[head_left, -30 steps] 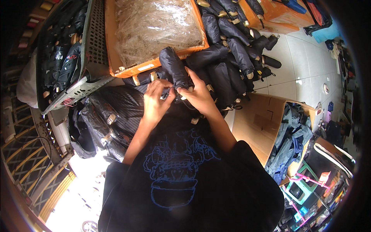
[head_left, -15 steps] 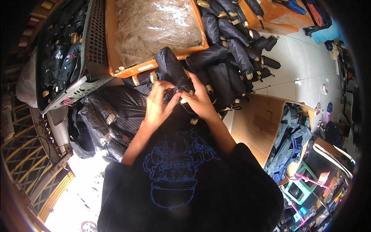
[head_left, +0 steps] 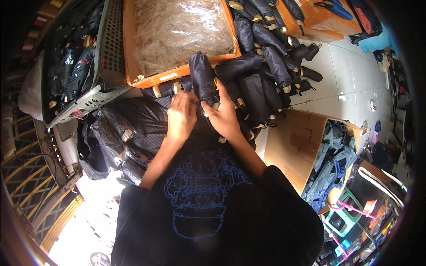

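Note:
A plump black cylindrical fabric pouch [head_left: 202,73] stands tilted in front of me, its rounded end pointing away. My right hand [head_left: 223,116] is closed around its near end, thumb pressed on the front and fingers along the right side. A small yellow bit shows by the fingers, and a pale patch beside the thumb. Just left of that near end, my left hand [head_left: 182,113] is closed with its fingertips pinched together. Whatever those fingertips pinch is too small to make out. Similar black pouches [head_left: 275,66] with tan tags lie piled to the right of the held one.
Beyond my hands stands an orange-edged box [head_left: 177,73] with clear plastic film inside. A dark perforated crate [head_left: 110,55] of black bundles is at the left. Striped dark sacking [head_left: 142,116] lies near my left arm. An opened cardboard carton [head_left: 293,146] with bluish fabric stands at the right.
The pouch has shifted slightly right and stands more upright. My left hand has drawn a little away from the right thumb, its fingers now bunched tighter.

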A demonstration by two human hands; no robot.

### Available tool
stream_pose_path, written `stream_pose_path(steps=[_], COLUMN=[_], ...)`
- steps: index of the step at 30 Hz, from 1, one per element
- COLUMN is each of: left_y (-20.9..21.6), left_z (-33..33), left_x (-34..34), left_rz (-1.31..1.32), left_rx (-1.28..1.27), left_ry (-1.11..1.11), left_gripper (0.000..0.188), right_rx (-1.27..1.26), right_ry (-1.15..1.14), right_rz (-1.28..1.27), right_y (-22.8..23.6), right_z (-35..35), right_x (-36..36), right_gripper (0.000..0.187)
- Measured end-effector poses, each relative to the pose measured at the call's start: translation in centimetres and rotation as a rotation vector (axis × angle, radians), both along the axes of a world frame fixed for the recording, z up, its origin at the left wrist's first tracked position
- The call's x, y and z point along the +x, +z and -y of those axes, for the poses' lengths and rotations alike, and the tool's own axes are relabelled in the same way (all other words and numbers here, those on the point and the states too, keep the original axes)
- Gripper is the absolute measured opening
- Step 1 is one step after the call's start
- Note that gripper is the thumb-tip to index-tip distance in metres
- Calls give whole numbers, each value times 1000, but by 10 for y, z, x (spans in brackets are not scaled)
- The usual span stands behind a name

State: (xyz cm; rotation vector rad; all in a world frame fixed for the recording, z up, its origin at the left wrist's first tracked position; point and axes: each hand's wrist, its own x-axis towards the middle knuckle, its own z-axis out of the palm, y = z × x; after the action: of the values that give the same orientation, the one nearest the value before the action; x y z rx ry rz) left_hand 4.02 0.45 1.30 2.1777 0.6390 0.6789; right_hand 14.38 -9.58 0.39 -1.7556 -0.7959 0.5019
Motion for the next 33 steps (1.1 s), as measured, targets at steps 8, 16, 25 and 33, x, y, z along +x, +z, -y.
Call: stream_pose_path(steps=[8, 16, 25, 33], left_y=[15, 9, 1, 17], left_z=[-3, -22, -6, -11], left_x=[-5, -11, -3, -6], left_rz=[150, 70, 113, 162], left_rx=[-88, 92, 210, 144], left_ry=[3, -192, -5, -109], left_gripper=[18, 19, 21, 19], right_rx=[14, -4, -23, 91], right_ry=[49, 181, 91, 176], right_rz=[10, -173, 26, -820], right_y=[13, -2, -7, 8], right_z=[-4, 2, -3, 0], right_x=[9, 16, 7, 8], right_gripper=[76, 76, 71, 57])
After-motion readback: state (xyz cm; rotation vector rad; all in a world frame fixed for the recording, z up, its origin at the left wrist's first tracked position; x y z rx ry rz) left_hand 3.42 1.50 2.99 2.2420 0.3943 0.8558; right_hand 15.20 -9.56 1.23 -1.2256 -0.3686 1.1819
